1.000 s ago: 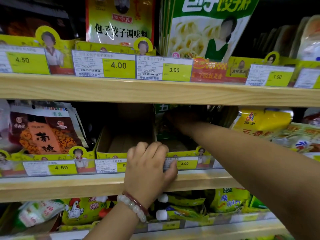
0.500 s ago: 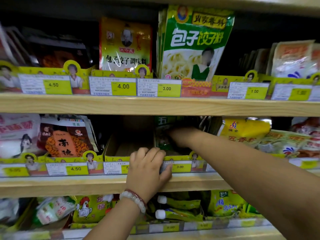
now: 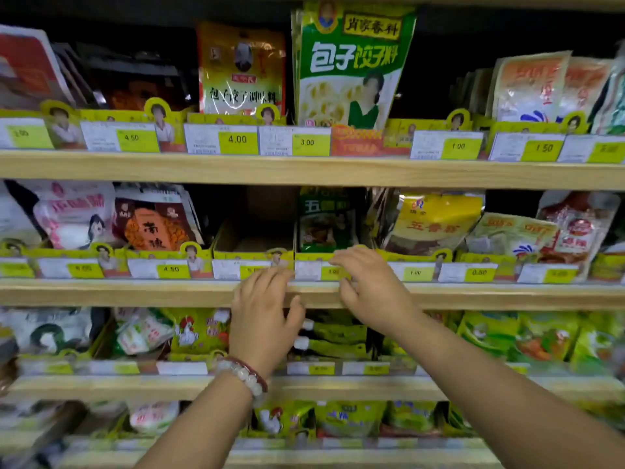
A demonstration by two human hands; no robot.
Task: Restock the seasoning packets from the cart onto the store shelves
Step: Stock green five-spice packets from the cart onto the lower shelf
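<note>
Dark green seasoning packets [image 3: 324, 220] stand upright in a yellow display tray [image 3: 313, 256] on the middle wooden shelf [image 3: 135, 292]. My right hand [image 3: 370, 287] is just below them, its fingertips resting on the tray's front lip and price tag, with no packet in it. To its left, my left hand [image 3: 262, 311], with a bead bracelet on the wrist, lies over the shelf edge. Its relaxed fingers touch the price-tag strip under an empty cardboard tray [image 3: 253, 240]. The cart is out of view.
Yellow packets [image 3: 436, 220] fill the slot to the right of the green ones, and orange packets [image 3: 155, 221] stand further left. The upper shelf holds a tall green dumpling-seasoning bag [image 3: 351, 66]. Lower shelves carry chicken-powder bags [image 3: 199, 330]. Price tags line every shelf edge.
My right hand has come out from deep behind the green packets to the tray's front lip. My left hand slipped slightly down the shelf edge. The view pulled back, showing more shelves.
</note>
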